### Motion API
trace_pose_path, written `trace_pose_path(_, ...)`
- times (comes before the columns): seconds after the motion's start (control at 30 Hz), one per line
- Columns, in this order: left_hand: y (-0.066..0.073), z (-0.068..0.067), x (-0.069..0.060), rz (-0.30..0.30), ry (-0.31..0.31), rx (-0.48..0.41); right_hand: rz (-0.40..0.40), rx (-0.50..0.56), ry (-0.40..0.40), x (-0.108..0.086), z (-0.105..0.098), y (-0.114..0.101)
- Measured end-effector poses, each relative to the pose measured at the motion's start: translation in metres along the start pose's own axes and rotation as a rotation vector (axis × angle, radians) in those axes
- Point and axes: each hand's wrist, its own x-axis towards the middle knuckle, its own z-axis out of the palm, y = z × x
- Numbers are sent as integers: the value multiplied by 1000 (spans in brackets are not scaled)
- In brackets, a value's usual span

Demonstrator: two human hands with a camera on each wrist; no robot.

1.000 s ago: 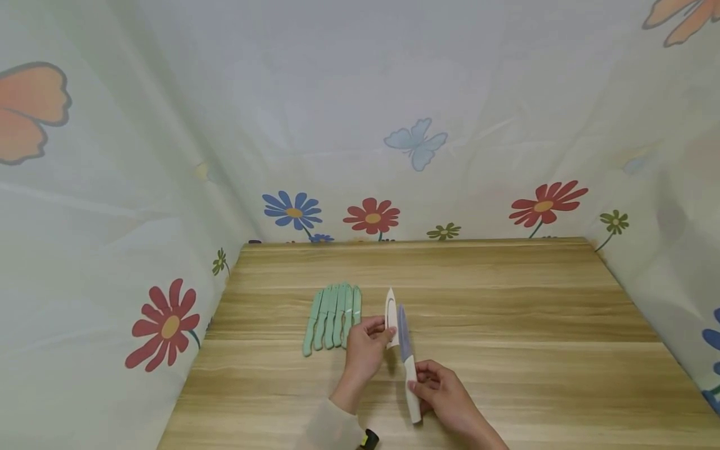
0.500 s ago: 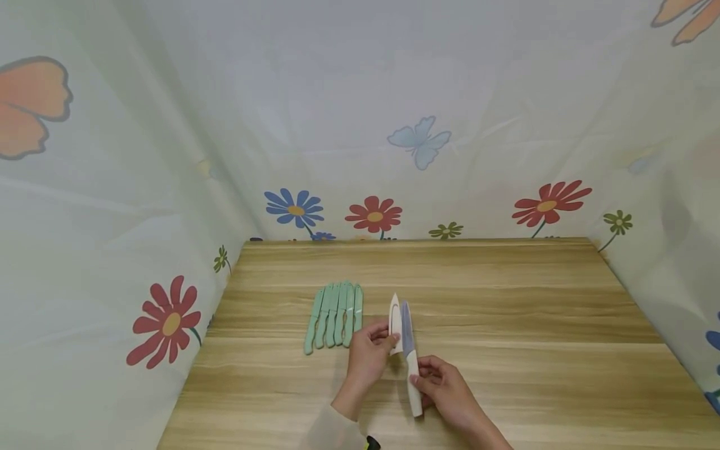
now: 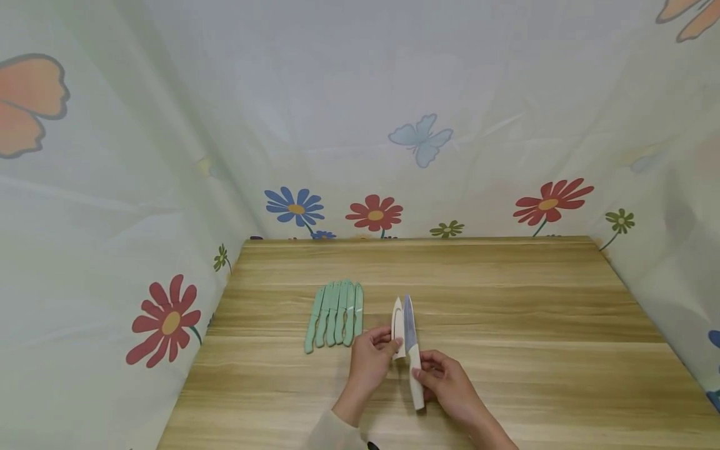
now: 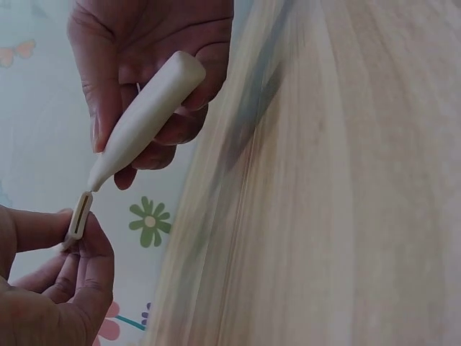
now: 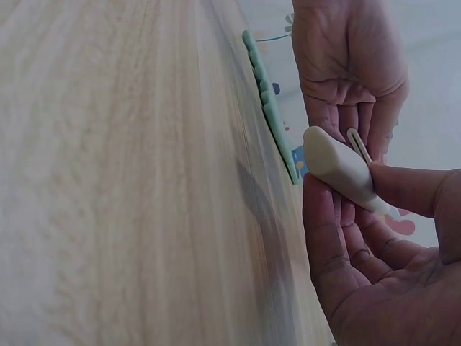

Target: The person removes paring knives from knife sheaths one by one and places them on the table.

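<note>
The left hand (image 3: 371,361) pinches the sheath (image 3: 398,322), covering its lower part; the right hand (image 3: 452,384) curls thumb and fingers round the knife (image 3: 413,352), partly masking its handle (image 3: 417,395); the blade (image 3: 410,322) is lost from the left wrist view, and whether it touches the sheath is unclear; the knife, cream-handled with a bluish blade, is above the tabletop (image 3: 506,300), tip pointing away.

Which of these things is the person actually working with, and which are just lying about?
In hand:
white-handled knife, in the right hand
white sheath, in the left hand

Lying about:
green knives, side by side on the wooden table, held by neither hand
</note>
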Motion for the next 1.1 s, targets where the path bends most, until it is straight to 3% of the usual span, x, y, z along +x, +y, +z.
trace_pose_path(0.3, -2, 1, -2, 12, -1, -6, -19, 1, 16, 3, 1, -2)
trace_pose_path(0.7, -4, 1, -3, -37, -9, -1, -12, 1, 57, 5, 2, -3)
trace_pose_path(1.1, -14, 0, 0, -27, -11, 59, 12, -52, 216, 13, 6, -3)
